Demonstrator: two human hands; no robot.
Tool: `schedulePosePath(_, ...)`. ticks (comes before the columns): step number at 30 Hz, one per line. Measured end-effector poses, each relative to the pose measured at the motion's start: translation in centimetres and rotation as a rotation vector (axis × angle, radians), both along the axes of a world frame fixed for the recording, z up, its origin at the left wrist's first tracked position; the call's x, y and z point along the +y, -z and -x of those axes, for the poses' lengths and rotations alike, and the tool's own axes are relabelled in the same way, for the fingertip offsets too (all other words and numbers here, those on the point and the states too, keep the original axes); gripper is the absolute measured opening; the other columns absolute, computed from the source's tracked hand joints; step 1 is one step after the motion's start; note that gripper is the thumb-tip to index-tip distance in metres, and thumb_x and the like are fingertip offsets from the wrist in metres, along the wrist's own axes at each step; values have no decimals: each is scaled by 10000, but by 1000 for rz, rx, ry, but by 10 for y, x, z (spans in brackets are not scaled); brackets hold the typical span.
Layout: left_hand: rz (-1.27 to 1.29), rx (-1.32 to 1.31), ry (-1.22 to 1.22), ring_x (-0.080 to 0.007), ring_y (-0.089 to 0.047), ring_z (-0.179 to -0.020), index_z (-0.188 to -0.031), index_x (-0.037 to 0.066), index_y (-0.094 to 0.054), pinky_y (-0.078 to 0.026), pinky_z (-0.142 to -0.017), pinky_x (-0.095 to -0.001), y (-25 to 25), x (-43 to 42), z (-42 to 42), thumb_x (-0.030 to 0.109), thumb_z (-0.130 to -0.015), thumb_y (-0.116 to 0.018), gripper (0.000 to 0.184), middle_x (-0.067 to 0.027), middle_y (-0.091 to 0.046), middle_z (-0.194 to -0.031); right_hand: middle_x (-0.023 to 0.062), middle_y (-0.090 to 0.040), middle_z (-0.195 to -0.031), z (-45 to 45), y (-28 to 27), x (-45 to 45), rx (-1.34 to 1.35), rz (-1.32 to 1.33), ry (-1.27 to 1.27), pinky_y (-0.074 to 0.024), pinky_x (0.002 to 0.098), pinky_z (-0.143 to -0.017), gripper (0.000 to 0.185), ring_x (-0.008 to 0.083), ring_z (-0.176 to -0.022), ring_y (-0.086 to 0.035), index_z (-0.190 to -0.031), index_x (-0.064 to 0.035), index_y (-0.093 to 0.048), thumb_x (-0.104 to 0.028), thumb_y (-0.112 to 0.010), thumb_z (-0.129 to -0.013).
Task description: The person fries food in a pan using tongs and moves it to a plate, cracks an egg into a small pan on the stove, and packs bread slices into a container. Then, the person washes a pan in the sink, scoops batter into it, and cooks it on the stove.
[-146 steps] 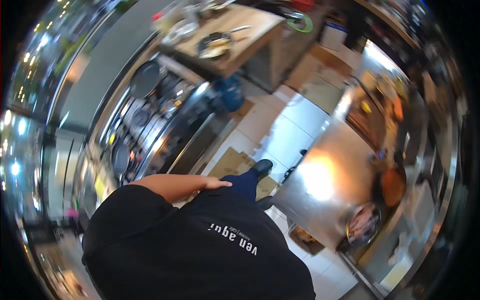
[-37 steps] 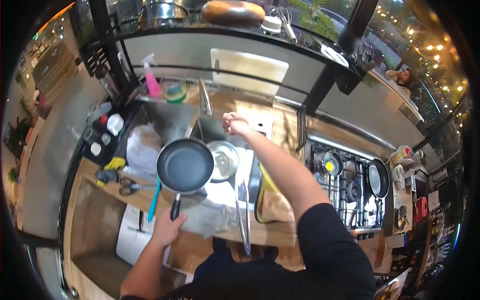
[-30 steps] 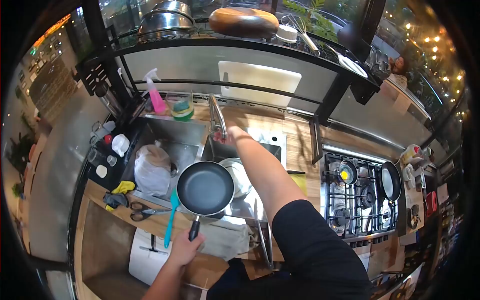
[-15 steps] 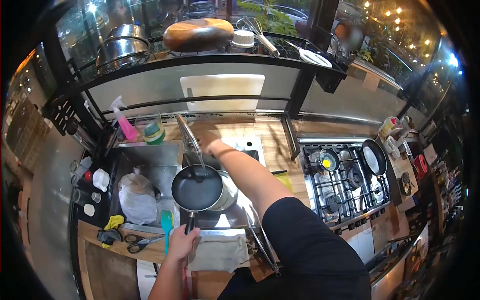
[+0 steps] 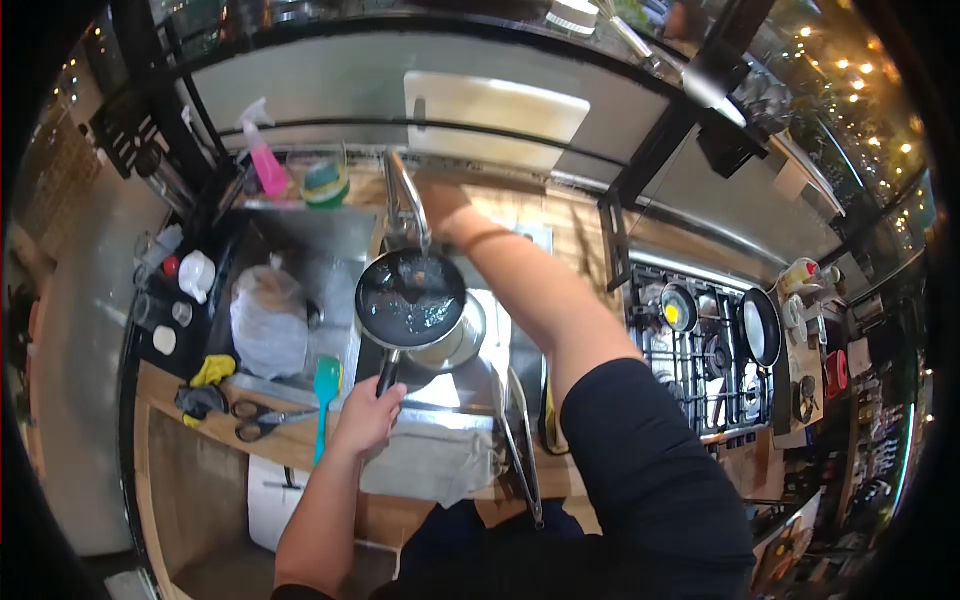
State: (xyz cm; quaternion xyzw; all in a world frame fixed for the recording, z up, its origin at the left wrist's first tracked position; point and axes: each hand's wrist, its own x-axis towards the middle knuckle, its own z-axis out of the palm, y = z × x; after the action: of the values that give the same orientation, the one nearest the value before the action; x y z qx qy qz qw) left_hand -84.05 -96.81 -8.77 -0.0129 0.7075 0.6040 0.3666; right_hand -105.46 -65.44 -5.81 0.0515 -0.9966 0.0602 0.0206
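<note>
My left hand (image 5: 368, 415) is wrapped round the handle of a black frying pan (image 5: 400, 290). The pan is under the metal faucet (image 5: 412, 200), and water splashes across its dark inside. My right hand (image 5: 442, 212) reaches to the faucet's base, on its right side. Blur and the faucet hide those fingers, so I cannot see what they grip. A shiny metal pot (image 5: 462, 340) stands partly beneath the pan's right edge.
A white bag (image 5: 270, 320) lies in the left sink basin. Scissors (image 5: 262, 420), a teal brush (image 5: 325, 385), a grey cloth (image 5: 432, 462) and tongs (image 5: 520, 450) line the front edge. The gas stove (image 5: 700, 350) at right bears a small pan (image 5: 678, 308) with something yellow.
Water now runs into the frying pan, whose inside was calmer before. My view has shifted, and my left hand still holds the handle. My right hand stays by the faucet.
</note>
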Motion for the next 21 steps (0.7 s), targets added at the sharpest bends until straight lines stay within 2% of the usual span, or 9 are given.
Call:
schedulePosePath(5, 5, -69, 101, -55, -458, -496, -826, 109, -582, -352, -453, -249, -16, -26, -2, 232, -1024, -670, 249, 49, -512, -609, 214, -729, -1239, -10, -19, -5, 67, 122, -44, -542, 460, -1021, 441, 389, -1168, -698, -1237, -79, -715, -405, -612, -959)
schedulePosePath(7, -46, -47, 41, -61, -473, -509, -830, 87, -602, -353, -463, -263, 1, -25, 6, 244, -1021, -671, 257, 43, -521, -603, 236, -693, -1304, -11, -41, -12, -155, 149, 29, -518, 448, -1066, 847, 408, -1238, -648, -1333, -52, -662, -476, -944, -658)
schedulePosePath(9, 61, 156, 117, -54, -464, -491, -937, 82, -606, -341, -438, -255, 6, -17, 18, 242, -1037, -650, 194, 49, -527, -631, 231, -705, -1274, 9, -10, -3, -77, 102, -40, -542, 446, -1022, 744, 394, -1202, -670, -1259, -61, -710, -526, -886, -704)
schedulePosePath(13, 125, 348, 112, -53, -494, -530, -957, 60, -613, -372, -468, -276, 30, -1, 22, 261, -1024, -671, 220, 40, -540, -638, 233, -749, -1106, 14, -15, -5, -115, -33, -93, -569, 461, -935, 574, 398, -1071, -717, -1024, -40, -791, -528, -854, -728)
schedulePosePath(15, 212, 304, 236, -164, -589, -558, -981, 34, -628, -446, -529, -356, 3, -6, 18, 246, -999, -683, 219, -37, -609, -654, 223, -760, -1084, 32, 10, 8, -104, -21, -107, -571, 462, -927, 570, 396, -1037, -728, -994, -32, -800, -539, -849, -739)
schedulePosePath(16, 217, 295, 224, -164, -589, -558, -981, 34, -628, -446, -529, -356, 3, -10, 14, 246, -999, -683, 219, -37, -609, -654, 221, -761, -1084, 31, 11, 7, -97, -20, -87, -570, 464, -922, 563, 396, -1030, -729, -997, -32, -800, -535, -849, -748)
schedulePosePath(18, 533, 720, 225, -341, -679, -675, -978, 26, -620, -507, -619, -466, 1, -18, 9, 219, -976, -676, 201, -144, -676, -715, 231, -761, -1041, 23, 5, 3, -52, 18, -98, -572, 465, -894, 526, 395, -990, -736, -988, -24, -798, -507, -843, -784)
schedulePosePath(19, 545, 719, 210, -341, -679, -675, -978, 26, -620, -507, -619, -466, -7, -19, 7, 219, -976, -676, 201, -144, -676, -715, 231, -761, -1041, 25, 9, 5, -48, 23, -115, -572, 465, -894, 526, 395, -990, -736, -988, -24, -798, -507, -843, -784)
schedulePosePath(21, 862, 765, 223, -443, -681, -801, -1024, 36, -591, -527, -696, -543, -27, -17, 5, 186, -966, -654, 173, -211, -705, -844, 243, -756, -993, 33, 24, 14, 0, -30, -154, -574, 465, -864, 504, 393, -958, -741, -990, -24, -795, -491, -836, -805)
